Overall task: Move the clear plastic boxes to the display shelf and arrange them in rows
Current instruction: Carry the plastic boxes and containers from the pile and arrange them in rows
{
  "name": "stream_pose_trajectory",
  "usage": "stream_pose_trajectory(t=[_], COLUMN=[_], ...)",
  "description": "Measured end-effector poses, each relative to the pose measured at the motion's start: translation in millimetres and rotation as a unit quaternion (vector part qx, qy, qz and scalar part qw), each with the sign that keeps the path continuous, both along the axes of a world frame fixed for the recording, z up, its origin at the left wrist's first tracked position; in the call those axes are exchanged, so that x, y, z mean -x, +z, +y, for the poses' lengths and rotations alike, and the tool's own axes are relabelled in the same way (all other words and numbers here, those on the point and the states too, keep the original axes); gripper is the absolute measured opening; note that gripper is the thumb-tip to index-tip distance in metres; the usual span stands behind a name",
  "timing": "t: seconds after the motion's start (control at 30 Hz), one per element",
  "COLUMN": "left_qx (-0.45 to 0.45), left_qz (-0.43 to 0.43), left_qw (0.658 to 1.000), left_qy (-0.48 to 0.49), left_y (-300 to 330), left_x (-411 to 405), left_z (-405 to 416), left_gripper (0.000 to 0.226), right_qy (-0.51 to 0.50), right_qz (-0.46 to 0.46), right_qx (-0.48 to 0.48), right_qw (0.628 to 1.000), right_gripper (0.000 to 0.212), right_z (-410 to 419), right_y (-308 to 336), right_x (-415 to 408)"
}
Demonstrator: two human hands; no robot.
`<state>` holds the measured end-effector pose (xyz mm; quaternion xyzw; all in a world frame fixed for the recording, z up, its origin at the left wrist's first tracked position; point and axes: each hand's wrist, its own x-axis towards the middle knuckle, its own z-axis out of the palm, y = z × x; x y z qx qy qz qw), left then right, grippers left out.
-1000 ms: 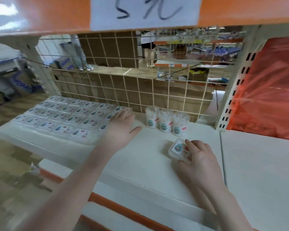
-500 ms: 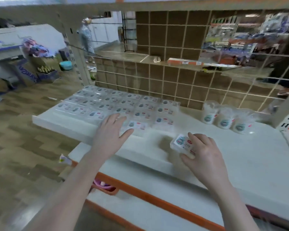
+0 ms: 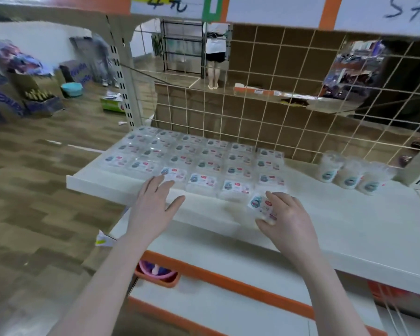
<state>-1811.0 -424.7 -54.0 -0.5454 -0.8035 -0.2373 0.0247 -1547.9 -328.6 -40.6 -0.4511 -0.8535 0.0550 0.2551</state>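
Observation:
Several clear plastic boxes with printed labels lie in neat rows on the left part of the white display shelf. My right hand grips one more clear box, tilted, just in front of the right end of the front row. My left hand lies flat with straight fingers at the shelf's front edge, its fingertips touching a front-row box.
Three round clear tubs stand to the right of the rows. A wire grid backs the shelf. An orange-edged lower shelf and a pink basket sit below. A person stands beyond the grid.
The view has swung left and down. My left hand slid from the right side of the rows to their front edge. My right hand carried its box left, toward the front row.

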Motion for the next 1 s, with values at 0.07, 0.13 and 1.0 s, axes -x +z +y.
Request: stream_pose_trajectory(t=[0.07,0.13,1.0], left_qx=[-0.01,-0.017,-0.016], left_qz=[-0.005,-0.005,0.027], left_qw=[1.0,1.0,0.999], left_qy=[-0.003,-0.003,0.007], left_y=[-9,-15,-43], left_x=[-1,-5,-14], left_z=[6,12,31], left_gripper=[0.05,0.049,0.065], right_qy=[-0.001,0.0,0.045], right_qz=[-0.012,-0.02,-0.001], right_qx=[0.004,0.006,0.033], right_qw=[1.0,1.0,0.998], right_gripper=[0.059,0.056,0.05], right_z=[5,11,54], right_y=[-1,-3,-21], right_x=[0,-2,-28])
